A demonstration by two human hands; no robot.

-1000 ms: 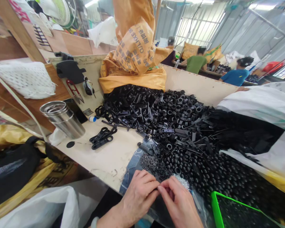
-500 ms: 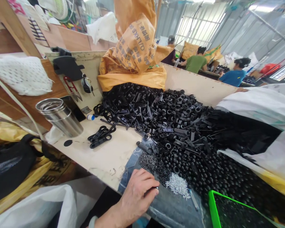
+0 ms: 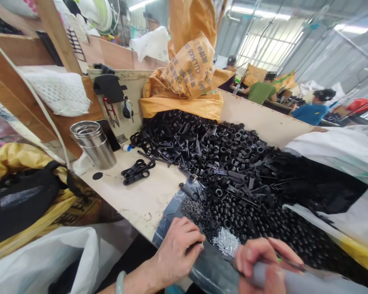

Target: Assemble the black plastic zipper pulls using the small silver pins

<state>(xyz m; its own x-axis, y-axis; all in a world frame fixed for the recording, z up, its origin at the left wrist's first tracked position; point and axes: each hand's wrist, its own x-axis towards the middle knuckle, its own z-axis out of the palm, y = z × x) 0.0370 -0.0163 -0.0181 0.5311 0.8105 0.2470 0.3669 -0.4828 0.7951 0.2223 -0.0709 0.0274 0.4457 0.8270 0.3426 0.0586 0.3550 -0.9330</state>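
Note:
My left hand (image 3: 181, 244) rests over the near edge of the dark blue-grey mat (image 3: 213, 265). Its thumb and fingers are curled together in a pinch, and whatever is between them is too small or hidden to name. At the lower right, my right hand (image 3: 254, 255) is closed around a thick grey cylindrical tool (image 3: 297, 281), blurred, its exact kind unclear. Between the hands lies a heap of small silver pins (image 3: 227, 241). Just beyond my left hand are small dark screw-like pieces (image 3: 191, 209), with shiny black balls (image 3: 242, 212) to their right.
Black plastic parts (image 3: 184, 136) spill from an orange woven sack (image 3: 187, 104) at the back. Several black link-shaped pieces (image 3: 136, 177) lie on the board, near a steel cup (image 3: 95, 145). White sacks (image 3: 340, 151) border the right. Other people (image 3: 313, 110) sit in the background.
My right hand has come in from the lower right with the grey tool, and the green-rimmed tray is now out of sight. The view has swung left; my left hand stays put.

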